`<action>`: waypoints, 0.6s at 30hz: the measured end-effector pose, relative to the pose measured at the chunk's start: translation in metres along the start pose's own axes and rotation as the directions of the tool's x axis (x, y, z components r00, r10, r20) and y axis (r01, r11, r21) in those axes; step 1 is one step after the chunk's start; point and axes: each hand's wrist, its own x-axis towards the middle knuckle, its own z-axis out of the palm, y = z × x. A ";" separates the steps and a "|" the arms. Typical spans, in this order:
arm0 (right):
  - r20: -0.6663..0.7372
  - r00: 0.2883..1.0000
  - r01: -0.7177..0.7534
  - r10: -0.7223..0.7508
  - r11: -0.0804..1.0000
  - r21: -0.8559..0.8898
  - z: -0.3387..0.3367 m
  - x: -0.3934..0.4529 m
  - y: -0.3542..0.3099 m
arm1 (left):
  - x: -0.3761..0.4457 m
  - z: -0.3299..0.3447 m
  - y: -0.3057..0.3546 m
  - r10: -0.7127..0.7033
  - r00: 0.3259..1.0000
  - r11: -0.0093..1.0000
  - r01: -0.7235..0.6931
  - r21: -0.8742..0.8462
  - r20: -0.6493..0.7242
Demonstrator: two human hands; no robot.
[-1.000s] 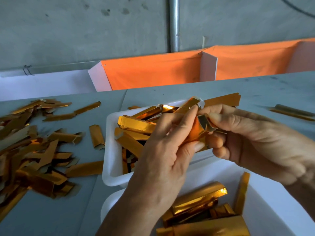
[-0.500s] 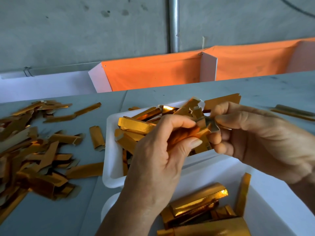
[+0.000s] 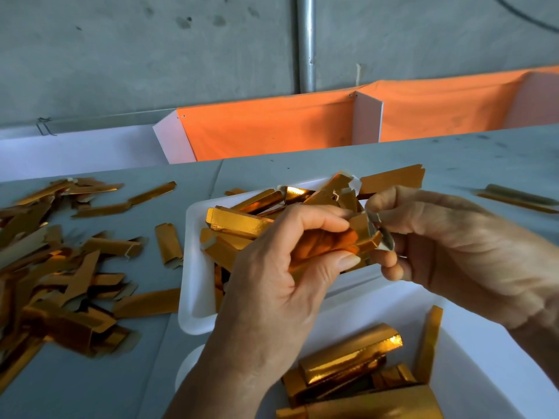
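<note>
Grey table (image 3: 453,152) with scattered gold strips (image 3: 60,282) and two white trays (image 3: 189,267).

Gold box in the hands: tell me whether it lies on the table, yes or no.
No, the left hand and right hand hold the gold box in the air above the white tray.

Mirror-glossy gold foil over card on the small box (image 3: 335,243), dull grey paper inside its flap. Smooth white plastic in the tray (image 3: 193,297); matt grey tabletop (image 3: 302,167); matt orange cloth (image 3: 272,131); shiny metal pipe (image 3: 306,40); rough concrete wall (image 3: 121,55).
</note>
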 end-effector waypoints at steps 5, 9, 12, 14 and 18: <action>0.007 1.000 0.014 -0.014 1.000 0.001 0.000 0.001 -0.001 | -0.001 0.000 0.000 0.004 1.000 1.000 -0.004 -0.002 0.005; 0.066 0.998 0.013 -0.013 1.000 0.000 -0.001 0.000 -0.002 | -0.001 -0.001 0.000 0.000 1.000 1.000 0.000 -0.013 0.010; 0.066 0.998 0.011 -0.009 0.999 -0.035 -0.001 -0.001 -0.002 | -0.001 -0.001 -0.001 0.001 1.000 1.000 -0.001 -0.017 0.007; 0.036 0.999 0.021 -0.019 0.999 -0.048 0.000 0.000 -0.002 | -0.001 -0.001 -0.001 0.011 1.000 1.000 -0.011 -0.002 0.014; -0.009 0.996 0.088 -0.089 0.992 -0.085 0.003 0.000 0.000 | -0.001 -0.001 -0.001 0.008 1.000 1.000 -0.008 0.029 0.012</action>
